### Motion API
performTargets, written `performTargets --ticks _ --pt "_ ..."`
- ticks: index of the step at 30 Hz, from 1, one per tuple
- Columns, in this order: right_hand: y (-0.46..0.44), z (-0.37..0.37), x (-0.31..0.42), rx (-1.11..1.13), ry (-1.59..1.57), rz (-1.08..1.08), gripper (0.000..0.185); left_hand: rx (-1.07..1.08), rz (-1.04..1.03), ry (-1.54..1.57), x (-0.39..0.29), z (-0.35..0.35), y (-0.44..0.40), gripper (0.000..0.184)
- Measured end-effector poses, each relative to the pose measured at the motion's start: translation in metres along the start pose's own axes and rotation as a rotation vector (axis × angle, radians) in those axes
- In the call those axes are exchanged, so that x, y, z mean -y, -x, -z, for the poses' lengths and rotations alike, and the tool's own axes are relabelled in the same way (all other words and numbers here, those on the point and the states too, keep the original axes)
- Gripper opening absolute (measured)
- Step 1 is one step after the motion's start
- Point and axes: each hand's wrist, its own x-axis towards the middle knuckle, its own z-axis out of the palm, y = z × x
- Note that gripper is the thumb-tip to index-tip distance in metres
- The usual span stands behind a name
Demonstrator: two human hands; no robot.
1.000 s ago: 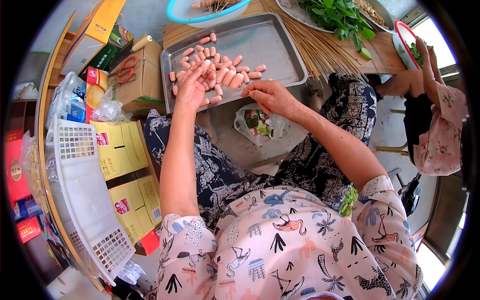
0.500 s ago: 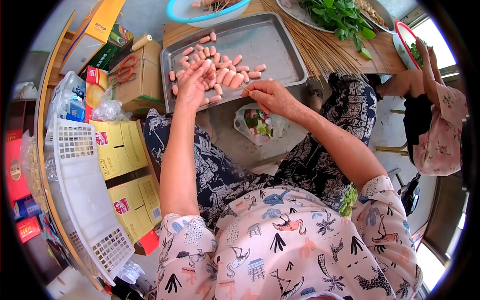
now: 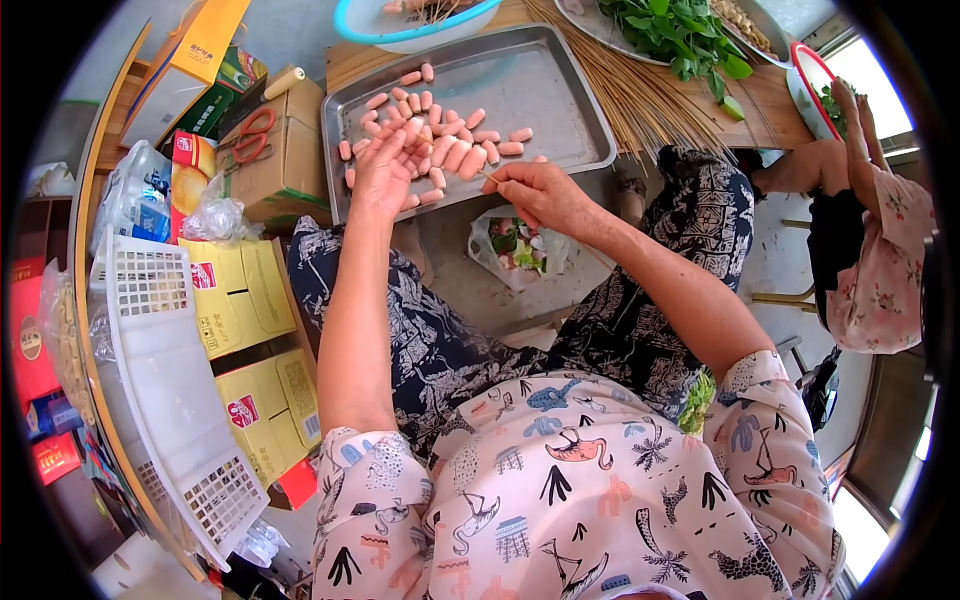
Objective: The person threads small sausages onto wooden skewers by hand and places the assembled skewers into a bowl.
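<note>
Head view: the right hand (image 3: 537, 193) pinches the skewer (image 3: 488, 178) near its end, threaded sausages (image 3: 457, 157) sitting right between the 2 hands, above the tray's near edge (image 3: 590, 164)! Left hand (image 3: 384, 174) curls beyond them; whether it grips anything, I cannot tell.

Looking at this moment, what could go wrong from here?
The left hand is at the far end of the row of sausages on the stick that the right hand pinches, so the tip might prick it.

The loose sticks reach the near edge of the table, close to the right knee; a bump could scatter some.
</note>
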Motion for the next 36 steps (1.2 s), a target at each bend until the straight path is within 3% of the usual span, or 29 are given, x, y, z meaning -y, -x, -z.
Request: performTargets --ticks 10,29,36 --pt "0.0 -0.001 0.001 0.003 -0.014 -0.007 0.022 0.091 0.085 0.026 0.0 0.003 -0.001 0.023" --pt "-0.002 -0.002 -0.005 -0.001 -0.004 -0.025 0.024 0.054 0.148 -0.043 0.002 -0.013 0.008 0.022" --pt "-0.003 -0.002 -0.006 -0.004 -0.017 -0.044 0.023 0.159 0.213 -0.036 -0.006 -0.022 0.011 0.024"
